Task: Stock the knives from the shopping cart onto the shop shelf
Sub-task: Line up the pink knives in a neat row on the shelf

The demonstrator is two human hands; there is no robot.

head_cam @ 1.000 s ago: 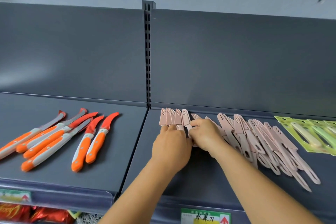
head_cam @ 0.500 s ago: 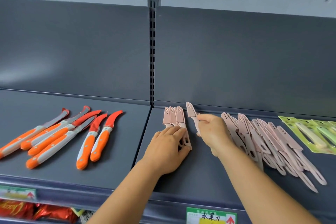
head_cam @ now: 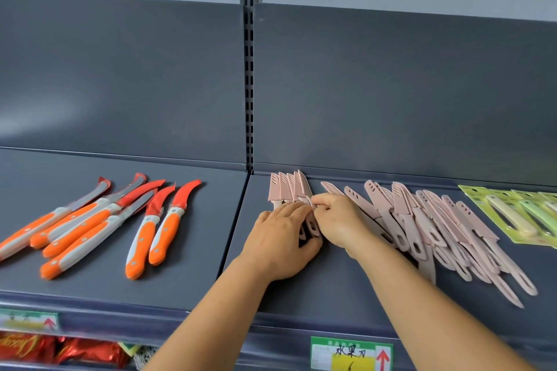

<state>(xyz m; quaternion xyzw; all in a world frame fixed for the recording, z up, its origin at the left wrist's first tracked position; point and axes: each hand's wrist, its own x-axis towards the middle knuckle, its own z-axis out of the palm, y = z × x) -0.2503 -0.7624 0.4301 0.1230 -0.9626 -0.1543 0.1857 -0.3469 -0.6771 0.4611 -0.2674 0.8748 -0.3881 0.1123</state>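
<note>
A tight row of pink sheathed knives (head_cam: 286, 190) lies at the left end of the right-hand dark grey shelf (head_cam: 331, 289), tips toward the back panel. My left hand (head_cam: 278, 242) rests flat on their handles. My right hand (head_cam: 337, 221) pinches the rightmost pink knife (head_cam: 303, 187) of that row at its handle, laid against the others. A loose heap of several more pink knives (head_cam: 437, 226) sprawls to the right of my right wrist. The shopping cart is out of view.
Orange-handled knives (head_cam: 99, 226) lie on the left shelf section. Green carded peelers (head_cam: 521, 214) sit at the far right. A slotted upright (head_cam: 249, 84) divides the back panels. Price labels (head_cam: 351, 354) line the shelf front; red snack packs (head_cam: 60, 349) sit below.
My right hand has brought the lifted pink knife down and left against the row. My left hand stays on the handles.
</note>
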